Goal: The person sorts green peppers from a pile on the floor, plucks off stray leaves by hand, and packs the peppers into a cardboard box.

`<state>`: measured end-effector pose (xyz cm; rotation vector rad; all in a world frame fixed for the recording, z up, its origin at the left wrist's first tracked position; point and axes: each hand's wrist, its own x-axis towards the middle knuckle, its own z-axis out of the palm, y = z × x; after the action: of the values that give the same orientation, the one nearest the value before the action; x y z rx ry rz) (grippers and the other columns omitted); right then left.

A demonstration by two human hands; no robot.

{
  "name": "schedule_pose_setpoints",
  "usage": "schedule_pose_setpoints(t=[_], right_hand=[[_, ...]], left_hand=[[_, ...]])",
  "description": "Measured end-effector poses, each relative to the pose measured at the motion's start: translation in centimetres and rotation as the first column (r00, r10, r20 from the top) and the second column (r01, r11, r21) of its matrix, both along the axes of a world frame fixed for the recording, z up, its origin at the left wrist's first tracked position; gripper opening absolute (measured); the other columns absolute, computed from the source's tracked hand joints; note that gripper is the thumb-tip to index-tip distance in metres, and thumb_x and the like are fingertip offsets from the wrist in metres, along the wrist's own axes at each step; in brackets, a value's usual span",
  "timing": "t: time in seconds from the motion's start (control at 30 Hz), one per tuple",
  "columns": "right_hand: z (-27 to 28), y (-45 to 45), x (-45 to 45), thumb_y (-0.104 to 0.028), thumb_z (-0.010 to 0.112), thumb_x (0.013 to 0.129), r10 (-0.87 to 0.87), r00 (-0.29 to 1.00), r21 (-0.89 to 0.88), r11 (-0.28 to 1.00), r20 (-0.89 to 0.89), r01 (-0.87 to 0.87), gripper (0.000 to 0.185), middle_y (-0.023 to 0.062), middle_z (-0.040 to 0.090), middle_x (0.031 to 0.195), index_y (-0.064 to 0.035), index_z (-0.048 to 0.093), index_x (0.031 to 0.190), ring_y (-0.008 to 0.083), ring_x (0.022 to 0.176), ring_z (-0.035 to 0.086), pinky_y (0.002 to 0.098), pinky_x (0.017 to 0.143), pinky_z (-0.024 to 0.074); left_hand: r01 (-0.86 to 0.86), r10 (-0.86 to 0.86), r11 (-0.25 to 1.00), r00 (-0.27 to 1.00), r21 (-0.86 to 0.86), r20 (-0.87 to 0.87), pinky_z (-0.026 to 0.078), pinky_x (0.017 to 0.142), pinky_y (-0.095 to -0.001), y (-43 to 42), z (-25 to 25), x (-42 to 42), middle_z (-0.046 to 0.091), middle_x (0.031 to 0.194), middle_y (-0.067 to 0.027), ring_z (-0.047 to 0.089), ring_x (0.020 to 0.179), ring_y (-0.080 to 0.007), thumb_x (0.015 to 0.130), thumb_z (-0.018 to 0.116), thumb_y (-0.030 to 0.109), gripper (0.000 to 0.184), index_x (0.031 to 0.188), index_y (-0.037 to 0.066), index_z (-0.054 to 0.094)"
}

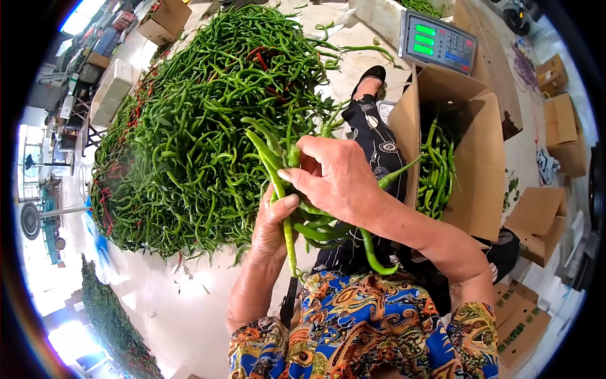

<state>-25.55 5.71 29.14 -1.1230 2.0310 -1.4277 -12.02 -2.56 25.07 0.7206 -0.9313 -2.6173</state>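
A bunch of long green peppers [322,228] lies across my left hand [271,221], whose thumb presses on them from the near side. My right hand [334,174] reaches over the bunch, with thumb and index finger pinched on peppers at its upper end. Some peppers stick out to the right, below my right wrist. Just beyond my hands rises a large heap of green peppers [202,139] with a few red ones in it. Right of my leg, an open cardboard box [480,164] holds more green peppers [437,167].
A scale with a lit green display [437,43] stands behind the box. More cardboard boxes [536,224] are at the right. A white foam box [112,91] sits at the upper left, and a second pepper heap [113,316] at the lower left.
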Motion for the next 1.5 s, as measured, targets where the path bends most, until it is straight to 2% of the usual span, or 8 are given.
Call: schedule_pose_setpoints(t=[0.27,0.53,0.67,0.93,1.1,1.2,1.33,1.5], right_hand=[[-0.8,1.0,-0.2,-0.009,0.066,0.089,-0.195,0.936,-0.086,0.97,0.292,0.228,0.014,0.0062,0.067,0.067,0.0004,0.058,0.083,0.0098,0.056,0.063,0.0239,0.049,0.0502],[1.4,4.8,-6.6,-0.022,0.046,0.102,-0.332,0.867,-0.387,0.794,0.372,0.47,0.02,0.0136,0.068,0.099,-0.0032,0.052,0.103,0.0165,0.086,0.067,0.0267,0.07,0.0549],[2.3,7.2,-8.0,-0.02,0.047,0.1,0.025,0.767,-0.382,0.877,0.641,0.29,0.015,0.0073,0.062,0.087,-0.0061,0.054,0.101,0.0159,0.076,0.064,0.0308,0.07,0.0537],[3.2,5.1,-8.1,-0.009,0.069,0.086,0.194,0.889,0.203,0.933,0.415,-0.298,0.018,-0.0052,0.057,0.079,-0.0038,0.07,0.103,0.0025,0.07,0.046,0.0194,0.064,0.0378],[1.1,3.6,-6.8,-0.002,0.077,0.075,0.617,0.723,-0.067,0.773,0.311,-0.631,0.022,0.0054,0.067,0.085,-0.004,0.073,0.096,0.0152,0.08,0.062,0.0296,0.073,0.0484],[0.6,3.5,-5.8,-0.001,0.075,0.077,0.547,0.83,0.014,0.834,0.107,-0.551,0.015,0.0053,0.065,0.082,-0.002,0.071,0.092,0.0149,0.076,0.06,0.0301,0.07,0.0472],[0.7,4.0,-6.1,-0.005,0.071,0.085,0.269,0.901,-0.134,0.962,0.341,-0.237,0.009,-0.001,0.059,0.082,-0.002,0.068,0.092,0.0054,0.074,0.052,0.0224,0.067,0.0428],[1.2,4.7,-6.1,-0.009,0.067,0.09,-0.007,0.942,-0.133,0.99,0.335,0.055,0.008,-0.0059,0.057,0.083,-0.0025,0.066,0.094,0.0024,0.071,0.046,0.0196,0.065,0.0396]], left_hand=[[0.09,-0.089,0.996,0.991,-0.01,0.1,0.055,0.084,-0.0325,0.2,-2.3,0.2,0.061,0.1,-0.0083,0.063,0.087,-0.0183,0.069,0.078,0.022,0.074,0.131,0.001,0.046],[0.023,-0.019,0.999,0.99,-0.026,0.14,0.053,0.083,-0.0357,0.8,-4.5,1.1,0.06,0.094,-0.0112,0.062,0.089,-0.0236,0.067,0.078,0.018,0.073,0.129,0.0,0.046],[0.076,-0.039,0.979,0.981,-0.191,0.19,0.053,0.076,-0.0306,0.9,-3.4,0.7,0.062,0.097,-0.0108,0.063,0.084,-0.0199,0.064,0.08,0.022,0.076,0.129,0.0,0.047],[0.251,-0.181,0.922,0.953,-0.296,0.244,0.052,0.081,-0.0296,1.4,-0.7,0.2,0.063,0.092,-0.0064,0.063,0.086,-0.0164,0.061,0.081,0.016,0.068,0.121,0.0,0.052],[0.408,-0.357,0.855,0.911,-0.32,0.208,0.049,0.088,-0.0294,0.3,-1.7,0.3,0.063,0.105,-0.0051,0.06,0.097,-0.014,0.064,0.081,0.016,0.07,0.126,0.001,0.052],[0.425,-0.408,0.858,0.905,-0.29,0.121,0.045,0.093,-0.0293,0.1,-2.7,0.0,0.062,0.111,-0.0045,0.057,0.102,-0.0134,0.064,0.081,0.016,0.077,0.132,0.001,0.051],[0.373,-0.369,0.922,0.927,-0.105,0.062,0.046,0.096,-0.0327,-0.8,-2.9,-0.5,0.062,0.115,-0.0097,0.06,0.101,-0.0197,0.063,0.08,0.025,0.087,0.138,-0.001,0.046],[0.248,-0.25,0.966,0.968,0.077,0.012,0.056,0.083,-0.0361,-0.9,-4.7,-1.0,0.065,0.1,-0.013,0.066,0.087,-0.0234,0.069,0.075,0.016,0.061,0.122,-0.001,0.052]])
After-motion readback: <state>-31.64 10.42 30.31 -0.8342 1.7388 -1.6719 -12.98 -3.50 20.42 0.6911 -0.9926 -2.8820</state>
